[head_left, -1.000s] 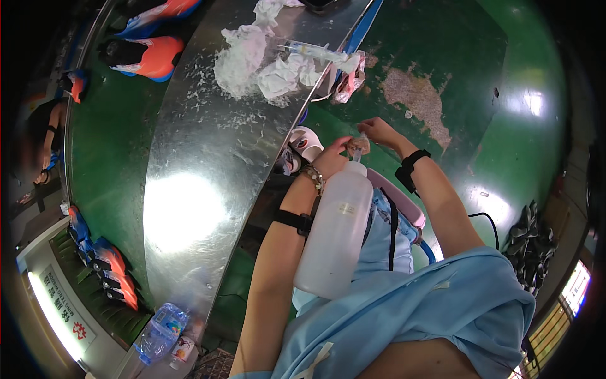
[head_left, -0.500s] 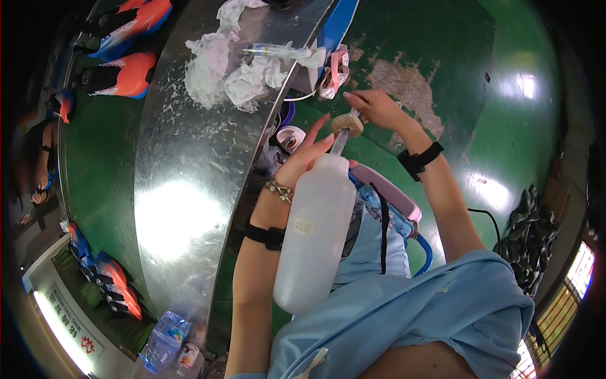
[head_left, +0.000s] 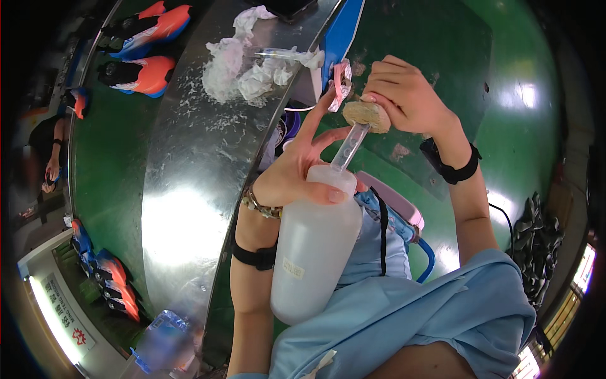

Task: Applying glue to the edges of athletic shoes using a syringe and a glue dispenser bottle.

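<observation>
A large translucent white bottle (head_left: 315, 252) with a small paper label tilts across my lap. My left hand (head_left: 293, 167) is wrapped round its neck, thumb across the front, index and middle fingers stretched up beside a clear tube. That syringe-like tube (head_left: 350, 148) stands in the bottle's mouth. Round the tube's top sits a thick tan disc (head_left: 366, 115), rough like sponge or cork. My right hand (head_left: 404, 91) is closed at the top of the tube, thumb and fingers against the disc's far side; its exact grip on the tube is partly hidden.
At left runs a shiny metal table (head_left: 189, 170) holding crumpled white tissue (head_left: 230, 72) and another clear tube (head_left: 276, 54). Orange and blue swim fins (head_left: 148, 74) lie beyond it. A pink-lidded container (head_left: 401, 208) is beside the bottle. Dark pieces (head_left: 536, 246) are heaped at right.
My right hand has gone from a fingertip pinch above the disc to a closed grip against it. My left thumb now crosses the bottle's neck, and the bottle mouth sits slightly lower.
</observation>
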{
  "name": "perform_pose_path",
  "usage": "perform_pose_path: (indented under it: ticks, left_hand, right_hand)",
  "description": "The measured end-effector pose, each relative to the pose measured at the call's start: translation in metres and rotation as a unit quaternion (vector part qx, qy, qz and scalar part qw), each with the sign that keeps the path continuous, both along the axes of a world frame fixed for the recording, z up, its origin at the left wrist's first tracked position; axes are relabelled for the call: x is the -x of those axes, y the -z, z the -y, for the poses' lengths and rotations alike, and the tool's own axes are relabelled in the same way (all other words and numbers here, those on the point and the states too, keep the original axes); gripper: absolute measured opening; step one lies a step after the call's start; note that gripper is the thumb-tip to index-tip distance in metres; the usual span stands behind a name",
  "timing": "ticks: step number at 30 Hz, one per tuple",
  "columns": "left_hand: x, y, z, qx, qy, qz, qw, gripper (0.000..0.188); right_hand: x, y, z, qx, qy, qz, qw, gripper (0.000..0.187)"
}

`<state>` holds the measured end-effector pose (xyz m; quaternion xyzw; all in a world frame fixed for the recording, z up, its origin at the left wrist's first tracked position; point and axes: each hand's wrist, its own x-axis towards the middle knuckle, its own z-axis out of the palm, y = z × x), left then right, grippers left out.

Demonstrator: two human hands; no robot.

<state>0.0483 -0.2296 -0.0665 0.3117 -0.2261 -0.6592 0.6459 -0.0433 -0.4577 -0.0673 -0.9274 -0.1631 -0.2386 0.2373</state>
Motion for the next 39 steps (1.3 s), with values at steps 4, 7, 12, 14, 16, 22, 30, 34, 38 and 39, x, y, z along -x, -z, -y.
perform_pose_path:
  ticks: [4,7,12,14,16,22,30,34,38,39]
  left_hand:
    - [0.001,-0.028,-0.014,-0.043,-0.006,0.088,0.995,0.121]
    - [0.0,-0.047,-0.034,-0.06,-0.031,0.131,0.989,0.121]
    - [0.002,-0.092,-0.093,-0.087,-0.146,0.268,0.948,0.121]
    - [0.009,-0.119,-0.122,-0.084,-0.228,0.371,0.896,0.123]
    - [0.009,-0.144,-0.145,0.006,-0.309,0.458,0.834,0.125]
    - [-0.041,-0.194,-0.153,0.015,-0.511,0.59,0.625,0.11]
    - [-0.112,-0.184,-0.093,-0.075,-0.622,0.674,0.39,0.091]
    - [-0.143,-0.168,-0.073,-0.109,-0.657,0.677,0.315,0.085]
    - [-0.149,-0.155,-0.061,-0.073,-0.685,0.617,0.381,0.079]
    - [-0.152,-0.154,-0.055,-0.063,-0.687,0.614,0.384,0.077]
  right_hand:
    - [-0.003,-0.034,-0.004,0.044,-0.02,0.005,0.999,0.01]
    - [-0.008,-0.045,-0.005,0.05,-0.009,0.057,0.997,0.007]
    - [-0.013,-0.054,0.032,-0.079,0.24,0.105,0.962,0.019]
    - [-0.014,-0.047,0.044,-0.139,0.33,0.033,0.933,0.021]
    - [-0.015,-0.03,0.041,-0.231,0.365,-0.064,0.9,0.025]
    - [0.005,0.01,-0.003,-0.434,0.189,-0.204,0.857,0.026]
    - [0.002,-0.005,-0.003,-0.345,0.196,-0.2,0.896,0.021]
    - [-0.016,-0.017,0.003,-0.222,0.217,-0.227,0.923,0.022]
    - [-0.048,-0.024,0.008,-0.142,0.174,-0.205,0.953,0.021]
    - [-0.056,-0.025,0.009,-0.136,0.186,-0.214,0.949,0.021]
